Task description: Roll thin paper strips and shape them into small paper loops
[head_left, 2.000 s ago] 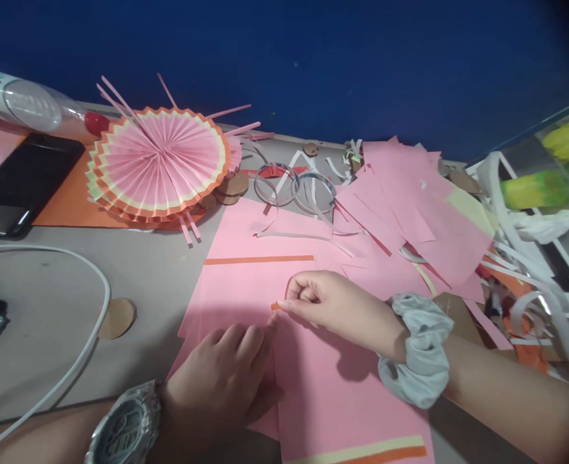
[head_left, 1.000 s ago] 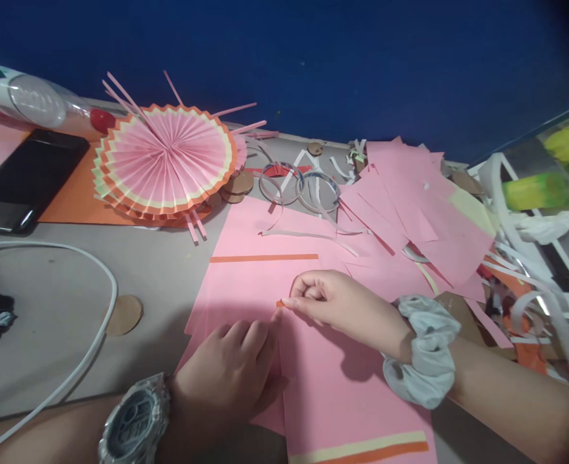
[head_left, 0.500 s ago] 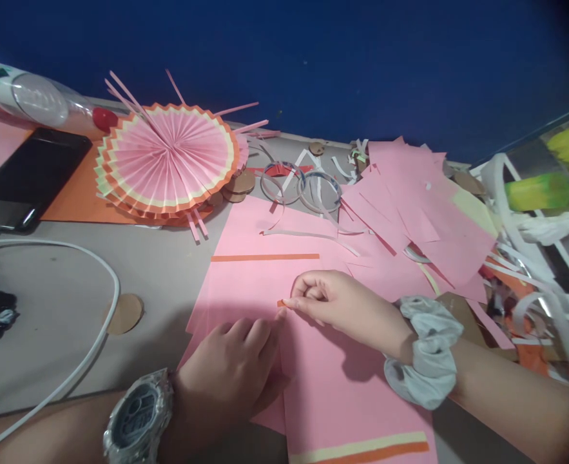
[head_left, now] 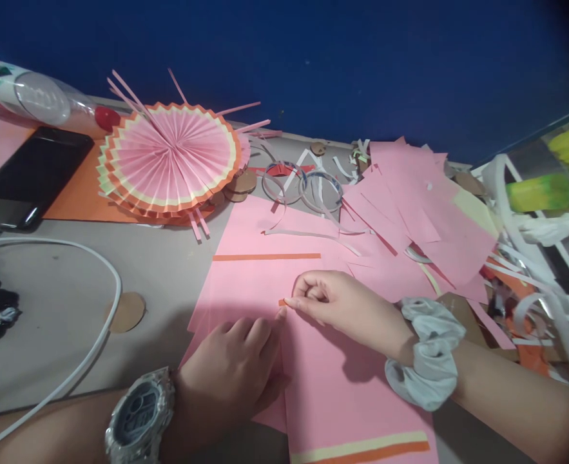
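Note:
My right hand (head_left: 325, 296) is closed in a pinch on a short visible end of an orange paper strip (head_left: 281, 303). That end lies at the upper left corner of a pink paper sheet (head_left: 342, 399). My left hand (head_left: 236, 361) has its fingers curled and pressed together at the same corner, gripping the sheet's edge; its index fingertip nearly meets my right thumb. Most of the strip is hidden by my right hand. Along the sheet's near edge run a pale yellow strip (head_left: 361, 444) and an orange strip (head_left: 390, 451). Another orange strip (head_left: 267, 257) lies on pink paper farther back.
A pleated paper rosette (head_left: 173, 161) lies at the back left, near a phone (head_left: 28, 177) and a bottle (head_left: 42, 96). A white cable (head_left: 115, 277) curves past a cardboard disc (head_left: 127, 312). Tape rings (head_left: 320, 192) and stacked pink paper (head_left: 410, 200) lie behind my hands.
The view has shifted very slightly. Both hands keep the same position and grip, with no other visible movement.

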Action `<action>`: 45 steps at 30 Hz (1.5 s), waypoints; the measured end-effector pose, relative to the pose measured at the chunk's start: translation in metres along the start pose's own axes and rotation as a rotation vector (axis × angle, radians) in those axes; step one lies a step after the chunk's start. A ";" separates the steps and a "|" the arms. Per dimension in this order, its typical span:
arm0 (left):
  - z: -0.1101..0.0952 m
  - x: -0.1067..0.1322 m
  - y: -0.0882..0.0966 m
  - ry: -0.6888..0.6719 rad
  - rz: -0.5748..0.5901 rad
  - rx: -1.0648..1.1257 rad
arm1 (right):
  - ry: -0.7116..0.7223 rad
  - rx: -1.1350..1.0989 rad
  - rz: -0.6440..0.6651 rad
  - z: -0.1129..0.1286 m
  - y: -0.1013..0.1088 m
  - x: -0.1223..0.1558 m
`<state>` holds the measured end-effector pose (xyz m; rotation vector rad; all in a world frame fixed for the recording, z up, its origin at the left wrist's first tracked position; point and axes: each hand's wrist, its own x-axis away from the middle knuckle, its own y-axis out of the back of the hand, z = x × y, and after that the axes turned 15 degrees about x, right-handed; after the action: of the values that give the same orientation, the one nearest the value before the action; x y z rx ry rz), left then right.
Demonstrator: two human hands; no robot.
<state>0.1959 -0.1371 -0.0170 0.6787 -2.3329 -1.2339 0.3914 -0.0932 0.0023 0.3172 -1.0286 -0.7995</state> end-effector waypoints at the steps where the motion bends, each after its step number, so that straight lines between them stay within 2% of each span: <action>1: 0.000 0.000 0.000 0.004 0.010 0.003 | 0.001 0.006 -0.007 0.000 0.000 0.000; 11: -0.001 -0.001 0.004 0.041 0.064 0.044 | 0.000 0.009 -0.031 0.004 0.001 0.000; 20: -0.002 -0.002 0.004 0.040 0.055 0.026 | 0.005 -0.001 -0.029 0.005 0.000 0.000; 30: 0.002 0.004 0.002 -0.018 -0.120 -0.044 | 0.006 0.055 -0.090 0.005 0.000 0.000; 33: 0.001 0.005 0.002 -0.019 -0.097 -0.038 | 0.014 0.061 -0.091 0.007 0.000 0.000; 39: 0.001 0.002 0.002 0.075 -0.039 -0.043 | 0.016 0.085 -0.085 0.007 0.002 0.000; 45: 0.001 0.001 0.002 0.052 -0.028 -0.125 | 0.019 0.010 -0.022 0.006 0.002 -0.001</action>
<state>0.1943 -0.1365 -0.0156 0.6944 -2.1910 -1.3454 0.3871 -0.0901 0.0055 0.3442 -1.0125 -0.8099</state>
